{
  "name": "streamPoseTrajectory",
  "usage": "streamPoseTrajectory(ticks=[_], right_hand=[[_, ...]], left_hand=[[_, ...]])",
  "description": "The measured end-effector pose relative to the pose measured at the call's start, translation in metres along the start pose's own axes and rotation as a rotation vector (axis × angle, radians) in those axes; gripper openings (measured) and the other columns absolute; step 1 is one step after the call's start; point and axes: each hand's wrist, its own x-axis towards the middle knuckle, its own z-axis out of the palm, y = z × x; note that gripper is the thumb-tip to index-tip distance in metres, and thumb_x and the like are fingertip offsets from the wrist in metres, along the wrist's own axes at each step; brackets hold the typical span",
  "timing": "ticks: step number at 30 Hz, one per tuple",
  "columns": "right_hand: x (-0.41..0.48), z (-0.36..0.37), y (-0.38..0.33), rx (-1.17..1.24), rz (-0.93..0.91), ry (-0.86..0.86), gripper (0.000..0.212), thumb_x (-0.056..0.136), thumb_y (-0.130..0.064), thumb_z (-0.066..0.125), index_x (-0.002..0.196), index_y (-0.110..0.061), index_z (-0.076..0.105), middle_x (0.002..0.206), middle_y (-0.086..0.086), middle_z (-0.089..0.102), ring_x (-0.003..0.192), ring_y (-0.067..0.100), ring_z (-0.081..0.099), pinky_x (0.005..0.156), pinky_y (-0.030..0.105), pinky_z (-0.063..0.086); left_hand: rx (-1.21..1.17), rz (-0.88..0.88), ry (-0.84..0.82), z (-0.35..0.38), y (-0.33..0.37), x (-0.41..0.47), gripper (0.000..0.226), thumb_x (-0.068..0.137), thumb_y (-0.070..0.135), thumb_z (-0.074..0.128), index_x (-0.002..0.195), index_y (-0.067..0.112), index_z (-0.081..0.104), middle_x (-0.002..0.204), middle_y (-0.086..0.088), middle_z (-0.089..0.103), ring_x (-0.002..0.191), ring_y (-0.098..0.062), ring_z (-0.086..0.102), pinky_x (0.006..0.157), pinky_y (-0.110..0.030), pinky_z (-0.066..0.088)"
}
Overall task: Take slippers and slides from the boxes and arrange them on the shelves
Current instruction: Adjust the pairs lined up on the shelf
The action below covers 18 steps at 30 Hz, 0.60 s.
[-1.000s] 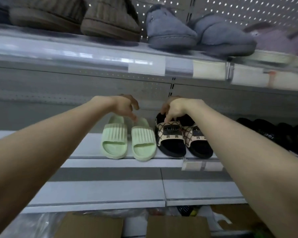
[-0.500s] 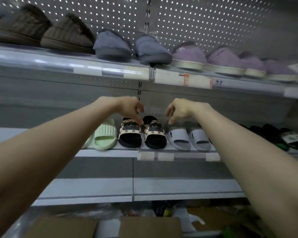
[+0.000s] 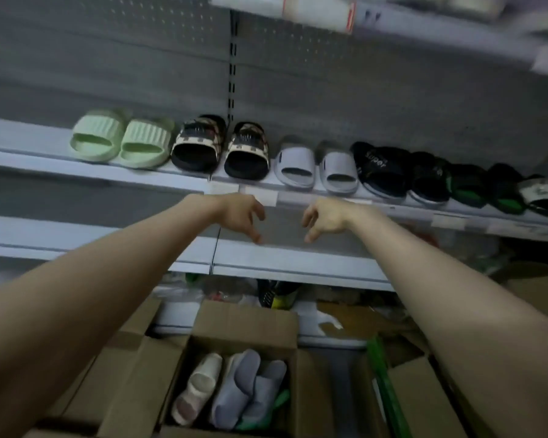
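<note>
**Desk:** Where are the hands?

**Photographer:** Both bare forearms reach forward from the near edge. The left hand (image 3: 241,216) and right hand (image 3: 325,218) hang side by side, apart, in front of the grey panel between two shelves. The fingers droop in a loose curl, and neither hand holds or touches anything.

**Desk:** And the footwear?

**Photographer:** A row stands on the middle shelf (image 3: 29,159), just above the hands, with the open ends facing out. From the left come pale green slides (image 3: 121,139), then black slides with beige patterned straps (image 3: 222,147). Next are light grey slides (image 3: 317,169) and black slides with white lettering (image 3: 389,172). At the far right are dark slides with green trim (image 3: 484,188) — too blurred to make out more. The pairs sit just beside one another. White price labels (image 3: 260,196) line the shelf edge, and a perforated back panel (image 3: 329,74) rises behind.

**Desk:** The boxes?

**Photographer:** An open cardboard box (image 3: 244,320) sits low and near, between the forearms and below the hands. Inside, a cream slide (image 3: 200,384) and grey-blue slides (image 3: 244,387) are packed close together, with something green (image 3: 279,403) at their right. More cardboard shows on both sides. The lower shelf (image 3: 298,257) runs between the hands and the box — beneath it are bags and loose items I cannot identify. The upper shelf (image 3: 424,30) crosses the top right corner.
</note>
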Motion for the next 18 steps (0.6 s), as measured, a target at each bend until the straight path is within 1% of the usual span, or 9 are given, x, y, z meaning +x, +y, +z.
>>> streamPoseTrajectory(ticks=[2, 5, 7, 9, 11, 14, 15, 16, 18], right_hand=[[0.016, 0.03, 0.011, 0.026, 0.005, -0.051, 0.043, 0.08, -0.024, 0.075, 0.119, -0.014, 0.063, 0.124, 0.002, 0.059, 0.107, 0.018, 0.053, 0.088, 0.028, 0.042], [0.046, 0.075, 0.023, 0.057, 0.023, -0.122, 0.044, 0.077, -0.027, 0.077, 0.118, -0.018, 0.063, 0.123, 0.001, 0.06, 0.11, 0.022, 0.055, 0.093, 0.033, 0.044], [0.068, 0.108, 0.03, 0.085, 0.032, -0.164, 0.044, 0.076, -0.026, 0.078, 0.117, -0.018, 0.064, 0.12, 0.003, 0.062, 0.106, 0.022, 0.056, 0.089, 0.031, 0.045], [0.089, 0.142, 0.036, 0.113, 0.043, -0.212, 0.043, 0.076, -0.023, 0.078, 0.116, -0.017, 0.064, 0.116, 0.003, 0.063, 0.102, 0.02, 0.056, 0.083, 0.029, 0.046], [0.111, 0.176, 0.041, 0.128, 0.047, -0.27, 0.041, 0.078, -0.022, 0.076, 0.116, -0.015, 0.063, 0.116, 0.004, 0.062, 0.1, 0.019, 0.056, 0.081, 0.028, 0.045], [0.145, 0.23, 0.046, 0.163, 0.051, -0.334, 0.041, 0.079, -0.021, 0.075, 0.117, -0.011, 0.062, 0.117, 0.005, 0.061, 0.104, 0.021, 0.057, 0.079, 0.027, 0.044], [0.157, 0.248, 0.049, 0.168, 0.051, -0.342, 0.042, 0.079, -0.021, 0.075, 0.117, -0.01, 0.062, 0.116, 0.005, 0.062, 0.105, 0.022, 0.058, 0.08, 0.026, 0.045], [0.167, 0.268, 0.054, 0.177, 0.057, -0.353, 0.041, 0.079, -0.02, 0.075, 0.117, -0.009, 0.063, 0.116, 0.005, 0.063, 0.105, 0.023, 0.059, 0.084, 0.028, 0.048], [0.187, 0.308, 0.064, 0.215, 0.087, -0.383, 0.041, 0.079, -0.019, 0.075, 0.116, -0.008, 0.062, 0.115, 0.008, 0.063, 0.104, 0.025, 0.059, 0.091, 0.035, 0.05]], left_hand=[[-0.024, -0.023, -0.068, 0.03, -0.009, 0.014, 0.069, 0.077, 0.042, 0.071, 0.134, 0.015, 0.045, 0.125, -0.004, 0.059, 0.114, -0.023, 0.054, 0.094, -0.029, 0.04], [-0.037, -0.059, -0.161, 0.076, -0.03, 0.037, 0.068, 0.075, 0.044, 0.072, 0.132, 0.018, 0.047, 0.125, -0.001, 0.059, 0.113, -0.023, 0.053, 0.096, -0.032, 0.041], [-0.046, -0.069, -0.195, 0.107, -0.046, 0.054, 0.065, 0.073, 0.042, 0.074, 0.13, 0.02, 0.049, 0.123, -0.002, 0.06, 0.107, -0.023, 0.055, 0.097, -0.036, 0.044], [-0.078, -0.075, -0.218, 0.142, -0.062, 0.069, 0.062, 0.074, 0.039, 0.075, 0.127, 0.017, 0.052, 0.121, -0.004, 0.061, 0.105, -0.024, 0.058, 0.095, -0.033, 0.045], [-0.121, -0.097, -0.248, 0.182, -0.08, 0.084, 0.063, 0.075, 0.034, 0.075, 0.129, 0.013, 0.051, 0.122, -0.008, 0.06, 0.11, -0.026, 0.057, 0.095, -0.031, 0.044], [-0.171, -0.122, -0.33, 0.244, -0.108, 0.104, 0.06, 0.077, 0.032, 0.073, 0.129, 0.013, 0.05, 0.124, -0.009, 0.058, 0.112, -0.025, 0.055, 0.094, -0.029, 0.042], [-0.182, -0.121, -0.366, 0.264, -0.116, 0.111, 0.059, 0.078, 0.031, 0.073, 0.129, 0.013, 0.05, 0.126, -0.008, 0.057, 0.113, -0.025, 0.054, 0.092, -0.027, 0.041], [-0.193, -0.117, -0.396, 0.283, -0.124, 0.119, 0.059, 0.078, 0.031, 0.072, 0.129, 0.012, 0.05, 0.127, -0.008, 0.056, 0.115, -0.025, 0.053, 0.089, -0.025, 0.04], [-0.214, -0.111, -0.425, 0.322, -0.141, 0.137, 0.061, 0.077, 0.031, 0.073, 0.13, 0.011, 0.05, 0.127, -0.007, 0.056, 0.116, -0.025, 0.052, 0.088, -0.024, 0.039]])
